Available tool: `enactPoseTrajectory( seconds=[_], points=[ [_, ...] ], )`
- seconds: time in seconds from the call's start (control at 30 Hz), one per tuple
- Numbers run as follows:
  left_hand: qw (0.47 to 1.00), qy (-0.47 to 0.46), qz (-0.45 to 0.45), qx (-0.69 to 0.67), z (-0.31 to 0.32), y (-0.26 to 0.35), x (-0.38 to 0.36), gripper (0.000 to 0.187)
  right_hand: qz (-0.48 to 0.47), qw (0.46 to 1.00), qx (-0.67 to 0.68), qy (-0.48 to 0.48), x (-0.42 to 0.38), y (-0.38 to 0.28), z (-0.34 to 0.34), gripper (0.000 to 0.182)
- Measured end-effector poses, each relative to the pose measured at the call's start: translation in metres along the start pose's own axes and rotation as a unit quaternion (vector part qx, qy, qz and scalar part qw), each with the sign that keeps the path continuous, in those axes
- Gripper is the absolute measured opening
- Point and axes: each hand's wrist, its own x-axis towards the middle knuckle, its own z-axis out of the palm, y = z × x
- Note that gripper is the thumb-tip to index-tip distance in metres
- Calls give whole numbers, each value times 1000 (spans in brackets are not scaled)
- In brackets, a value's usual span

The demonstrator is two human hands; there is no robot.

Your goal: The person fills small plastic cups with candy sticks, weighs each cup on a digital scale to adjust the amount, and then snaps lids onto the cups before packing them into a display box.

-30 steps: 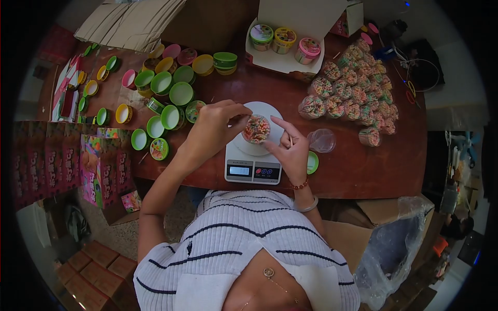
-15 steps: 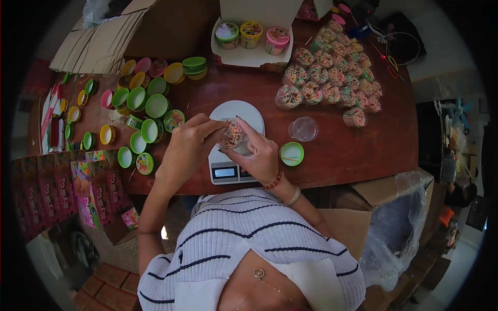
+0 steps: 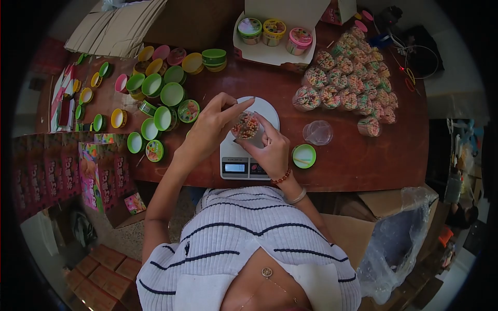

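The right hand (image 3: 267, 150) held a clear cup of thin sticks (image 3: 245, 126) between its thumb and fingers, which were bent and spread only as wide as the cup. A loose pale stick (image 3: 268, 140) showed by its curled fingers. The left hand (image 3: 220, 116) was at the other side, with one finger poking out over the cup; I could not tell if it was touching or pinching anything.

The cup was above the white scale (image 3: 243, 168). Half a second before, it leaned more on its side and both hands were closer together. Now its stick tips faced up more, and the left finger reached out longer. The whole view had moved too.

To the right of the scale were a green tub (image 3: 304, 156) with sticks inside and a clear empty cup (image 3: 317, 132). Farther off stood a big bunch of filled cups (image 3: 353, 78). Green, yellow and pink tubs (image 3: 172, 94) were on the left. Three tubs with lids (image 3: 274, 32) sat in an open white box (image 3: 254, 54).

The pink boxes (image 3: 93, 176) had big Asian letters, too bent to read. The scale's screen (image 3: 235, 168) was lit, but its numbers were too small to read.
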Motion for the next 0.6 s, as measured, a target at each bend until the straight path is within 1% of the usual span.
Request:
enactPoseTrajectory(
  seconds=[0.07,0.13,0.27,0.33,0.37,0.43,0.47,0.5,0.57,0.6],
  points=[
    [1000,-5,5,10,1,-1,-2,55,-1,1000,-3,1,0,0,1,70],
    [999,-1,-6,-38,5,-2,-4,58,3,1000,-6,0,-1,0,1,70],
    [1000,-1,-4,-16,13,-11,-7,58,37,998,-41,-26,-1,-2,-1,71],
    [994,-25,-34,98,10,6,-3,62,25,999,-23,-14,-1,-2,-2,70],
    [994,-26,-33,98,12,8,-3,62,21,1000,-17,-10,-2,-2,-2,70],
    [994,-33,65,83,16,10,-4,71,-39,999,-9,25,-5,-2,-1,70],
    [993,-119,16,10,19,9,-6,75,-59,998,-7,36,-5,0,0,70],
    [993,-119,11,9,24,7,-9,75,-41,999,4,35,-4,5,4,70],
    [988,-78,2,130,33,3,-9,73,17,1000,24,11,-8,5,5,68],
    [993,-75,4,94,31,5,-7,73,12,1000,24,7,-2,4,4,68]
  ],
)
